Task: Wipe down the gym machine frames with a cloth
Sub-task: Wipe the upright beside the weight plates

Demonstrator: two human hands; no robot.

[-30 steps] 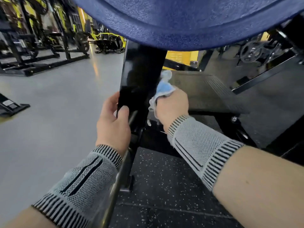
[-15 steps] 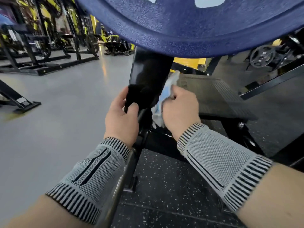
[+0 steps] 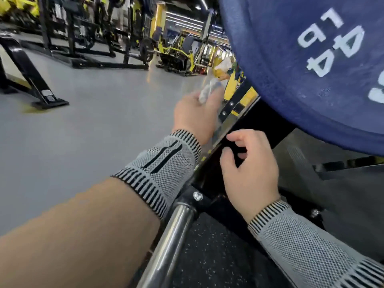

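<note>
My left hand (image 3: 195, 117) grips a bunched white and blue cloth (image 3: 207, 91) against the left edge of the black machine frame (image 3: 266, 119). The cloth is blurred with motion. My right hand (image 3: 249, 169) hovers at the frame's right face, lower down. Its fingers are loosely curled and hold nothing. Both wrists wear grey knitted sleeves with black stripes.
A large blue weight plate (image 3: 301, 69) hangs right above the frame and hands. A chrome bar (image 3: 172, 235) runs from the frame's base towards me. Black speckled matting (image 3: 207, 256) lies below. Grey floor (image 3: 83, 132) spreads left, with black and yellow machines (image 3: 99, 38) behind.
The cloth has gone from my right hand to my left hand, which has left the frame's front and moved up its left edge. The view has swung left and closer.
</note>
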